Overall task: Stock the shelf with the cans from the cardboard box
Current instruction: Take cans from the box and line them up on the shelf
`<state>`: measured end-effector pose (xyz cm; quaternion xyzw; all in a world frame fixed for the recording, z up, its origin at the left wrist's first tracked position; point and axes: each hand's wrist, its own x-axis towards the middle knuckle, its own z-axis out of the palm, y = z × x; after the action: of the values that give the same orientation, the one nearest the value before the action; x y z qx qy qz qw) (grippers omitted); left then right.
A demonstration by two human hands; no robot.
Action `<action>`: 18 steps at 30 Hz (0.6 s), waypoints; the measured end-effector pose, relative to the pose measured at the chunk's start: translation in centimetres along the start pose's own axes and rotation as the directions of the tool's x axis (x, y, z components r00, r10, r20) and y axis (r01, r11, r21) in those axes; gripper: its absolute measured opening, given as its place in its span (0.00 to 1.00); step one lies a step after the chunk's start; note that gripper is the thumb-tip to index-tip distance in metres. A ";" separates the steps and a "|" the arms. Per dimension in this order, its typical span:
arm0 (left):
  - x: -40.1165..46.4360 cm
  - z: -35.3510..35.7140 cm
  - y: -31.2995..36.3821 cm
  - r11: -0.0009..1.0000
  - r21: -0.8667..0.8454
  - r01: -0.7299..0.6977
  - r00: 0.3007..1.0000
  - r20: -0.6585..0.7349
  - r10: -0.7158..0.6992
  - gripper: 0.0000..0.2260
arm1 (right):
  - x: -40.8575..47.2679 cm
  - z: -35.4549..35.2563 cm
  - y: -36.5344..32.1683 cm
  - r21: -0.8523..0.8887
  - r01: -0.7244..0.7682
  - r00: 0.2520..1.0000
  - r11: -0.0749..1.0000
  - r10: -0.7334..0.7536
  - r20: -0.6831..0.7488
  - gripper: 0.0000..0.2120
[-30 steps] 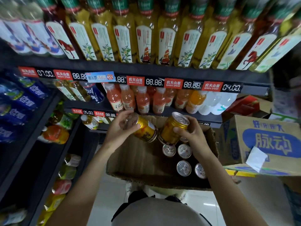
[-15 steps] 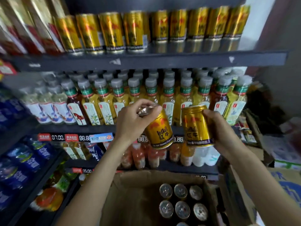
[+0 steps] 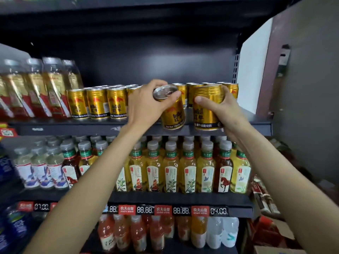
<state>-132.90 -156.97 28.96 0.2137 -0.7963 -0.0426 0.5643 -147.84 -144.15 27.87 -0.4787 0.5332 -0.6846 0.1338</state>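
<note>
Both hands are raised to the dark upper shelf (image 3: 55, 127). My left hand (image 3: 145, 105) grips a gold can (image 3: 173, 114) by its silver top, tilted, with its base hanging over the shelf's front edge. My right hand (image 3: 222, 109) wraps around a second gold can (image 3: 207, 109), held upright at the shelf edge just to the right. Behind and beside them stands a row of the same gold cans (image 3: 97, 103) on the shelf. The cardboard box is out of view.
Red and gold bottles (image 3: 36, 88) fill the shelf's left part. Below is a shelf of tea bottles (image 3: 189, 167), then price tags (image 3: 163, 210) and orange drink bottles (image 3: 121, 233). A grey wall (image 3: 311, 88) closes the right side. A red carton (image 3: 267, 230) sits at bottom right.
Both hands have lifted the cans from the box up past the tea bottles to the can shelf. My view has tilted up, so the box has dropped out of sight.
</note>
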 end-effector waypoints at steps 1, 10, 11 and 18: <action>0.8 0.4 -0.2 1.000 0.026 -0.003 1.000 0.003 0.002 0.25 | 1.0 0.1 0.0 0.001 0.019 1.000 1.000 -0.019 -0.012 0.34; 5.8 5.4 -3.4 0.972 0.230 0.056 0.978 0.183 -0.100 0.26 | 8.7 0.1 2.5 -0.135 -0.017 0.999 0.991 0.022 0.040 0.33; 6.1 5.9 -3.7 0.971 0.229 0.073 0.975 0.188 -0.118 0.26 | 9.5 0.0 3.0 -0.165 -0.039 0.997 0.986 0.048 0.052 0.36; 6.6 7.7 -3.6 0.943 0.332 0.029 0.954 0.272 -0.126 0.28 | 12.5 -0.4 4.7 -0.233 -0.104 0.981 0.967 0.139 0.139 0.32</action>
<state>-140.71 -164.15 30.88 0.3265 -0.8573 0.0356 0.3965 -155.99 -154.48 30.22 -0.5084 0.6236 -0.5715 0.1612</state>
